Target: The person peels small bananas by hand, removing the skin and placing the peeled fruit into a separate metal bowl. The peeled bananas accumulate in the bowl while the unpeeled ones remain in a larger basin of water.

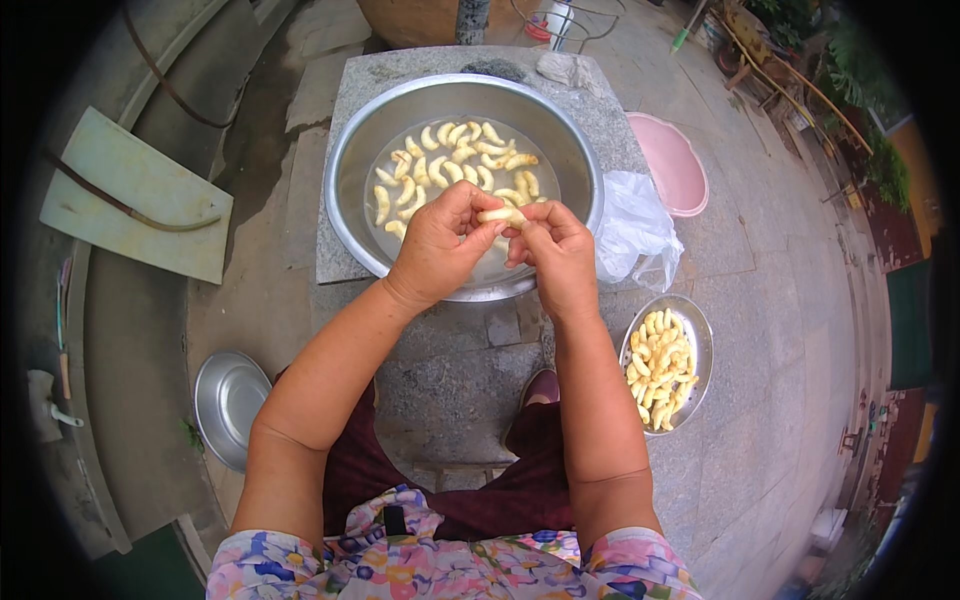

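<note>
Between my two hands I hold one pale, curved, finger-length piece of food (501,216) over the near part of a large metal basin (349,225). The thumb and fingertips of my left hand (450,236) pinch its left end. My right hand (551,247) grips the right end, with the thumb on top. Beneath them, cloudy water (480,169) fills the lower part of the basin. Many similar curved pieces (439,169), cream with yellow-brown patches, lie in that water. My hands and wrists hide the basin's near middle.
The basin stands on a stone slab (334,259). To its right are a crumpled plastic bag (634,225) and a pink tub (667,161). A perforated metal bowl (703,352) heaped with pale pieces rests on the paving at lower right. An aluminium basin (232,409) lies at lower left.
</note>
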Tool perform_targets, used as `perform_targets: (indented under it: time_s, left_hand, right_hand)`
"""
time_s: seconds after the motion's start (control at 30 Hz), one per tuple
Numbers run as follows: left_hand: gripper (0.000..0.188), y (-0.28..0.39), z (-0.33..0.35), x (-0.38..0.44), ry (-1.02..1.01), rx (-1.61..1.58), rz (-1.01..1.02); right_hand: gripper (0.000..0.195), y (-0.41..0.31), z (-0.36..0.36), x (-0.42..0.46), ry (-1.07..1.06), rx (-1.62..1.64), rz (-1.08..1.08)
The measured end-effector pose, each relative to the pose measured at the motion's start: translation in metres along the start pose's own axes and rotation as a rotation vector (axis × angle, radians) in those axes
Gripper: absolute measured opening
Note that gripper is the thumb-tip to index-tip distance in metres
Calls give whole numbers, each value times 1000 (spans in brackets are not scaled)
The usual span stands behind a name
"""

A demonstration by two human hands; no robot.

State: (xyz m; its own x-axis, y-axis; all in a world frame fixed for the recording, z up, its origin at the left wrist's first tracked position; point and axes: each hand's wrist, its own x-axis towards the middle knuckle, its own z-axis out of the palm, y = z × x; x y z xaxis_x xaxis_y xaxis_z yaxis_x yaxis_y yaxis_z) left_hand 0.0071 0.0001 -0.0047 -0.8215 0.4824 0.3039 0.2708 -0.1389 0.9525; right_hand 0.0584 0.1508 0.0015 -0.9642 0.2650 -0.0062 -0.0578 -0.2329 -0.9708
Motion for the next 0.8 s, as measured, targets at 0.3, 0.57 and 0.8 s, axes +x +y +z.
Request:
perform_targets:
  time_s: [0.3, 0.57, 0.8]
  left_hand:
    - [20, -7, -6, 1, -59, 5, 54]
    - [25, 0, -1, 1, -97, -97, 19]
    - [24, 1, -3, 2, -105, -119, -37]
  right_hand:
    - [7, -2, -6, 1, -60, 65, 8]
    - [8, -2, -10, 2, -64, 39, -16]
    - [10, 1, -6, -1, -46, -227, -98]
